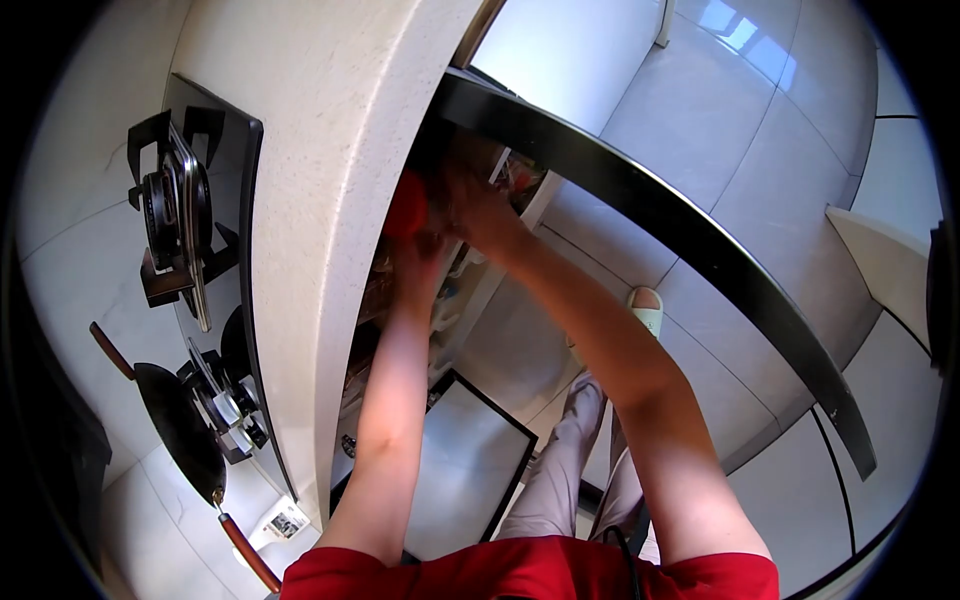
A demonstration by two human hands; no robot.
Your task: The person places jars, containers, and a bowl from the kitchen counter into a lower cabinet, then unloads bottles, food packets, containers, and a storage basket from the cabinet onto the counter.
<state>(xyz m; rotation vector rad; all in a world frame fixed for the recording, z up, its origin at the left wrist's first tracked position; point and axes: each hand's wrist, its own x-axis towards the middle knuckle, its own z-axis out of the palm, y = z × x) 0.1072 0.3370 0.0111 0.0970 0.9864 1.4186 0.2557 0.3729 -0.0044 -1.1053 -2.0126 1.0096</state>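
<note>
Both my arms reach down into a shadowed space with shelves of goods below the counter edge. My left hand (422, 248) is at the lower side of a round red object (405, 205), its fingers apparently curled against it; what kind of object it is does not show. Just to the right, my right hand (478, 208) is bent inward close to the red object. Its fingertips are lost in the dark, so I cannot tell whether they touch it. Packaged items (518, 175) lie beyond my right hand.
A pale countertop (345, 130) runs along the left, with a gas hob (175, 210) and a dark wok (180, 425) with wooden handles. A long dark curved edge (650, 185) crosses the right side above the tiled floor (720, 330). A framed panel (470, 460) is low down.
</note>
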